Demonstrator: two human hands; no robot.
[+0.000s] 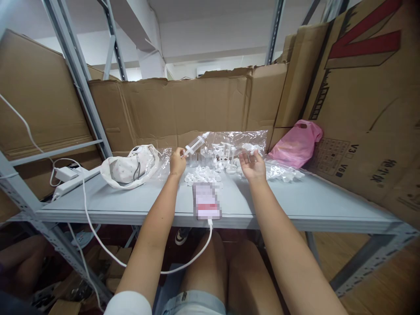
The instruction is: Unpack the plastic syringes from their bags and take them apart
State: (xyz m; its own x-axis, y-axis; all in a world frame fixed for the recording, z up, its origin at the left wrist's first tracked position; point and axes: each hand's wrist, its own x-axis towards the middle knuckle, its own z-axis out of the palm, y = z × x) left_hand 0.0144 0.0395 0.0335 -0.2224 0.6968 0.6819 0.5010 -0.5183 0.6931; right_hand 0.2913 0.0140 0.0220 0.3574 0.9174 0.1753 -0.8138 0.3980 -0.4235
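Observation:
My left hand is closed on the lower end of a clear syringe, which tilts up to the right with its white tip highest. My right hand is apart from it, palm turned up and fingers loosely spread. Behind those fingertips lie white pieces in clear plastic; I cannot tell whether any touch the hand. Between my hands stand several white plunger-like parts and clear cylinders. A pile of small white plastic pieces lies in front of them.
A phone lies at the grey table's front edge, its white cable hanging below. At left are a white cloth bag and a power strip. A pink plastic bag sits at right. Cardboard walls the back.

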